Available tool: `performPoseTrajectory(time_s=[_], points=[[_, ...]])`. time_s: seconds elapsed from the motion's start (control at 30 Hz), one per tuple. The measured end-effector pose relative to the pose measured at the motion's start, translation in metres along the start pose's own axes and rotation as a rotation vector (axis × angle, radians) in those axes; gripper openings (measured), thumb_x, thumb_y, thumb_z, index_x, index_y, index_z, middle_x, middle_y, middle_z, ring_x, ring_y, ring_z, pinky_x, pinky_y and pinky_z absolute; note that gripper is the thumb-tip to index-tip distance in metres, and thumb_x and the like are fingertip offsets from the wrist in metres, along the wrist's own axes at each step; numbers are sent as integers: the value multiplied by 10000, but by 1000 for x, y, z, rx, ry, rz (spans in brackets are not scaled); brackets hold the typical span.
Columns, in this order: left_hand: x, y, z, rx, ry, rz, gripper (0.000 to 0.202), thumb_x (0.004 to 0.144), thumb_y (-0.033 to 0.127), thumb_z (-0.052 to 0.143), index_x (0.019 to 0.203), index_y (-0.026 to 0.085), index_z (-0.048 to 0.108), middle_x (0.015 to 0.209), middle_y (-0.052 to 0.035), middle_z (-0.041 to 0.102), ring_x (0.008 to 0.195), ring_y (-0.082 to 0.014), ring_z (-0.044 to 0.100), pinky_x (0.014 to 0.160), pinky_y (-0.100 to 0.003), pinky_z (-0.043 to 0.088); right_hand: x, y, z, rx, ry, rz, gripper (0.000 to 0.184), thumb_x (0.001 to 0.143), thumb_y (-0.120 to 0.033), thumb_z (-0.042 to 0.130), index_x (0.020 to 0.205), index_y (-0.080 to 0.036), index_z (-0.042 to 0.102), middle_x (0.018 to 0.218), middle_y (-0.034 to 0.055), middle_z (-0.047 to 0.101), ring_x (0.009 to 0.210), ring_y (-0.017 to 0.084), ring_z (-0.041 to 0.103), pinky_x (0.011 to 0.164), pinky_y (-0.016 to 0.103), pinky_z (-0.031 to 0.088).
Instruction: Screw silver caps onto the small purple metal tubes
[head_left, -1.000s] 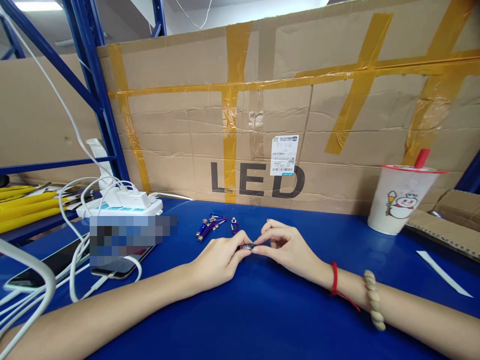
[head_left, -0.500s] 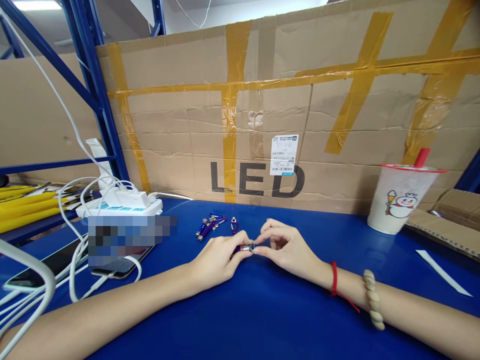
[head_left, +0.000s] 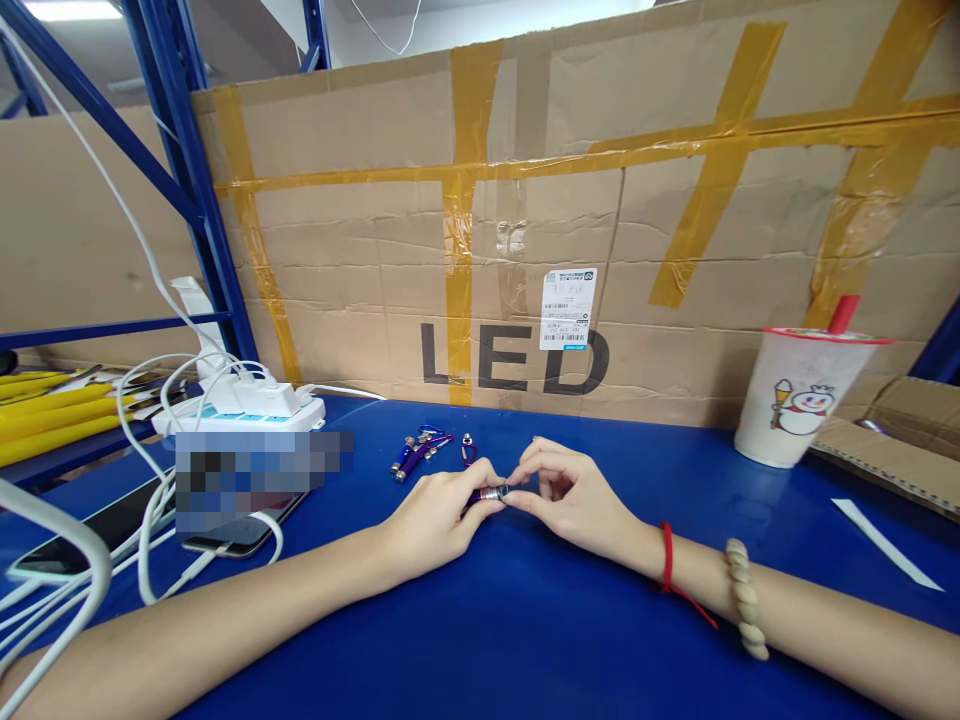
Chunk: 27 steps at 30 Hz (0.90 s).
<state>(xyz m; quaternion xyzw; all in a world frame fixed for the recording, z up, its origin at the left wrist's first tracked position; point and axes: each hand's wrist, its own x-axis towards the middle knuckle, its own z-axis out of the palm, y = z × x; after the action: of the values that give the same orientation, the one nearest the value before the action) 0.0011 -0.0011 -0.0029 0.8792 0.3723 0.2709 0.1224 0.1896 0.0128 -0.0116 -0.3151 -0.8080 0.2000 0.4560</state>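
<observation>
My left hand (head_left: 439,518) and my right hand (head_left: 570,490) meet at the middle of the blue table (head_left: 525,640). Between their fingertips is a small purple keychain flashlight (head_left: 487,494) with a silver end. My left thumb and fingers pinch its purple body, my right fingertips pinch the silver end. Both wrists rest on the table. My right wrist wears a red string and a bead bracelet. Just behind my left hand lies a small pile of similar purple flashlights (head_left: 418,450), and a single clip piece (head_left: 469,451) lies beside it.
A taped cardboard wall marked LED (head_left: 517,250) closes the back. A white drink cup with a red straw (head_left: 804,395) stands at right, by a paper strip (head_left: 885,545). At left are a white power strip (head_left: 240,405), cables, phones (head_left: 232,530) and blue shelving.
Almost nothing: my right fingers have shifted slightly on the silver end of the flashlight. Both hands stay in the same place.
</observation>
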Motion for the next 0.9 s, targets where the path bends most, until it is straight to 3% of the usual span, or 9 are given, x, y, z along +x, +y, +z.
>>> performPoseTrajectory(time_s=[0.53, 0.9], points=[[1, 1, 0, -75, -24, -47, 127, 905, 283, 377, 985, 215, 448, 936, -10, 606, 800, -156, 588, 663, -238, 408, 1, -2, 1, 51, -37, 128, 223, 763, -372, 622, 832, -161, 601, 773, -2, 510, 439, 15, 364, 404, 163, 336], [1, -1, -1, -35, -11, -60, 174, 916, 316, 353, 1022, 229, 461, 787, 18, 577, 731, -139, 569, 666, -231, 400, 1, 0, 1, 66, -11, 140, 220, 758, -369, 632, 825, -162, 608, 787, -2, 507, 451, 19, 371, 411, 165, 333]])
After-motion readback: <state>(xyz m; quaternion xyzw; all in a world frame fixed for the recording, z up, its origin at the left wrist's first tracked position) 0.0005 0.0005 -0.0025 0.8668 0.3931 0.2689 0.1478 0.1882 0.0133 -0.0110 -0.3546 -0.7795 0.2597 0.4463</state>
